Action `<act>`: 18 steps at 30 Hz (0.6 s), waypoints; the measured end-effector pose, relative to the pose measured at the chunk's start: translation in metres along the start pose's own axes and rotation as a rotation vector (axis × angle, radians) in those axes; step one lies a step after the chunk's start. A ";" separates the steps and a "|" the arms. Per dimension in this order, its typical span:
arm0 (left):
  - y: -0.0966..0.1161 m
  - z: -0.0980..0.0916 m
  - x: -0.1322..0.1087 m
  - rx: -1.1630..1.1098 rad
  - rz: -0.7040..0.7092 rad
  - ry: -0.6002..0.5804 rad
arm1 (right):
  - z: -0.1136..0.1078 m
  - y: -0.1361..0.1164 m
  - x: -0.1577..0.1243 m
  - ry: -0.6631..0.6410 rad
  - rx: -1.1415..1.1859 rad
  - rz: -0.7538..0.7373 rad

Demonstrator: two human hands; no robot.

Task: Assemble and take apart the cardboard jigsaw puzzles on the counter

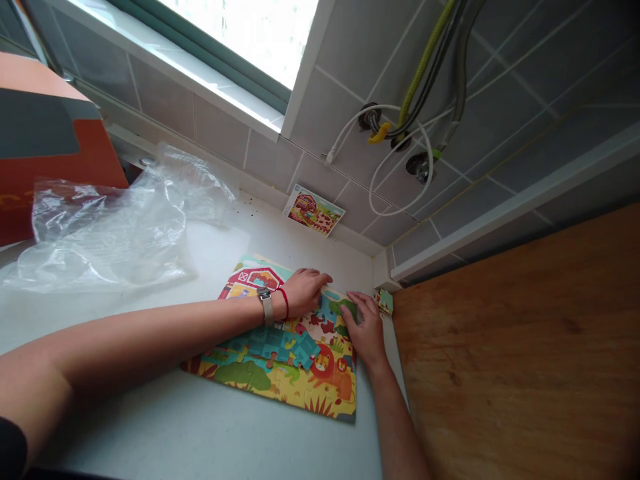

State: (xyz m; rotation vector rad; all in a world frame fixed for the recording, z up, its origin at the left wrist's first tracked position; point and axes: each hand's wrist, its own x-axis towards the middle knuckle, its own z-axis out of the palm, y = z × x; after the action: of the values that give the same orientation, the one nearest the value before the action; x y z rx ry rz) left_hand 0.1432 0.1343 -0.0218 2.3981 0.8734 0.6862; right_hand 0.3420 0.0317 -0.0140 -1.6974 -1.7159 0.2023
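A colourful jigsaw puzzle [280,360] with farm and jungle pictures lies on the white countertop [200,427], with several blue pieces loose or raised in its middle. My left hand [306,292] rests on the puzzle's upper edge, fingers curled. My right hand [365,327] lies beside it, its fingertips on a green puzzle piece [343,307]. Whether either hand grips anything is hidden. A small loose puzzle piece [383,301] sits on the counter just beyond the puzzle's right corner. A picture card [314,210] leans against the tiled wall.
Crumpled clear plastic wrap [100,233] lies to the left of the puzzle, in front of an orange and grey cardboard box [45,133]. A wooden board [520,347] stands along the right. Hoses and white cables [415,113] hang on the grey tile wall.
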 end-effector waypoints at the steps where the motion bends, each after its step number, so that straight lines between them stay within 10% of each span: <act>1: 0.001 -0.004 0.002 -0.024 -0.022 -0.005 | 0.001 -0.005 -0.001 -0.015 0.021 -0.003; 10: -0.004 -0.063 0.018 0.215 -0.081 -0.387 | -0.002 -0.039 -0.016 -0.461 0.179 -0.098; 18: -0.014 -0.066 0.007 0.360 0.095 -0.569 | -0.007 -0.030 -0.013 -0.432 0.137 -0.024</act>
State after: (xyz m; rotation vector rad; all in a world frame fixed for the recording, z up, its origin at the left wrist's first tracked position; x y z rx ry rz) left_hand 0.1019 0.1663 0.0211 2.7434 0.6780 -0.1518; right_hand 0.3202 0.0136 0.0041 -1.6102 -1.9751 0.7024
